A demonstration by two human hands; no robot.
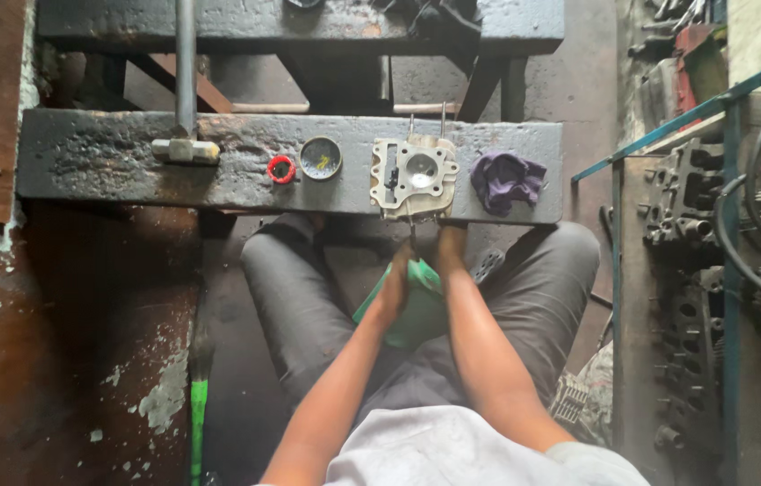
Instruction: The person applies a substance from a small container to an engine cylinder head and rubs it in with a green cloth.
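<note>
Grimy workshop floor and worn metal surround a dark, pitted table (129,171) that runs across the view, with the person seated behind it, knees under its near edge. On it lies a pale engine head (414,175), its round bore facing up and two thin studs rising from its far side.

Just below the head, both hands meet over a green cloth (412,310). The left hand (394,286) has its grip closed on the cloth's upper edge; the right hand (450,247) reaches toward the head's near edge, and I cannot tell whether its grip is closed or spread, since the fingers are hidden. A thin rod seems to hang down from the head between the hands. By the look of it, this is a wiping or cleaning stage, with the cloth held ready below the part; any further handling would need a steady hold at that near edge.

Right of the head lies a purple rag (506,180). Left of it sit a round tin (320,158), a red ring (281,168) and, further left, a hammer (184,148). Nothing lies between the hands and the head.
</note>
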